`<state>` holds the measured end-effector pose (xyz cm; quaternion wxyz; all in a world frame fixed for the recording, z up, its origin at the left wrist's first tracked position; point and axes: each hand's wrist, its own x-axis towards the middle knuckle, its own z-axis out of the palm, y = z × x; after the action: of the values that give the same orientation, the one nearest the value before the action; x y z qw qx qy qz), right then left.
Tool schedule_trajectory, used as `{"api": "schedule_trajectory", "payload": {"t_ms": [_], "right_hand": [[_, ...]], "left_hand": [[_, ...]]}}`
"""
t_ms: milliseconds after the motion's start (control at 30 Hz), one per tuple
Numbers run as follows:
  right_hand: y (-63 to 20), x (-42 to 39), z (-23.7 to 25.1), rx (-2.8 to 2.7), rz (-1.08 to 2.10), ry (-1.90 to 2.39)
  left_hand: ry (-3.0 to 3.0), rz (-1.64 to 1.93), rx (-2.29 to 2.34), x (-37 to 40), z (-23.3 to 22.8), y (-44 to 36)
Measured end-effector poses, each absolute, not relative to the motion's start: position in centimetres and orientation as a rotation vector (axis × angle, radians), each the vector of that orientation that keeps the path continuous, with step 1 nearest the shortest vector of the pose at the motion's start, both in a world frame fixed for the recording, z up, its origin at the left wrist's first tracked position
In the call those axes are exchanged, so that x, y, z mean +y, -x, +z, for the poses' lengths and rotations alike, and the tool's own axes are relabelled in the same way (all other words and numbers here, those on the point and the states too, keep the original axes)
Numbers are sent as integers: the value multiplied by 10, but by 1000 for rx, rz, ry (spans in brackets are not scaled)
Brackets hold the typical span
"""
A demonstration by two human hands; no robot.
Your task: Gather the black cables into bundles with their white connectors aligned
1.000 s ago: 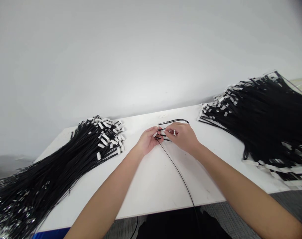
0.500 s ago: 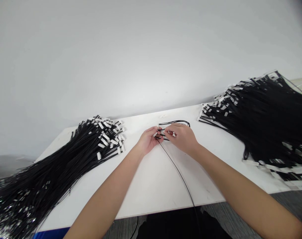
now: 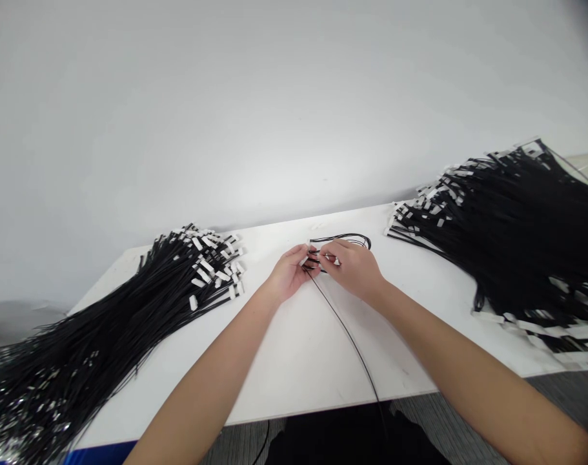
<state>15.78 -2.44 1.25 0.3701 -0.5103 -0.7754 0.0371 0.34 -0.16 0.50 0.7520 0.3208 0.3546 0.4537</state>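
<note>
Near the middle of the white table, my left hand (image 3: 292,273) is closed around a small white connector (image 3: 308,246) with black wires coming off it. My right hand (image 3: 352,265) pinches at the black wires (image 3: 314,252) just right of the connector; its fingertips partly hide what they grip. A loop of black wire (image 3: 361,236) curves out behind my right hand. From between my hands one long black wire (image 3: 344,326) runs down over the table's front edge.
On the left of the table (image 3: 294,361) lies a heap of black cables (image 3: 114,316) with white connectors. A bigger cable pile (image 3: 530,226) covers the right side. A pale wall (image 3: 274,116) rises behind the table.
Both hands stay in almost the same place. The fingers of my right hand have shifted very slightly at the wires.
</note>
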Motion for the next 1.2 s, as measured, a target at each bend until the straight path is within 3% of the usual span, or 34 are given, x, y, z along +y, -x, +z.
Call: {"api": "schedule_trajectory", "payload": {"t_ms": [900,1200], "right_hand": [[-156,-24,8,-2096,-237,1270],[-167,-23,22,-2365,-400,882]], "left_hand": [[-668,1031,777,3,-2,-2],[-566,1116,730,4,-1,-1]]}}
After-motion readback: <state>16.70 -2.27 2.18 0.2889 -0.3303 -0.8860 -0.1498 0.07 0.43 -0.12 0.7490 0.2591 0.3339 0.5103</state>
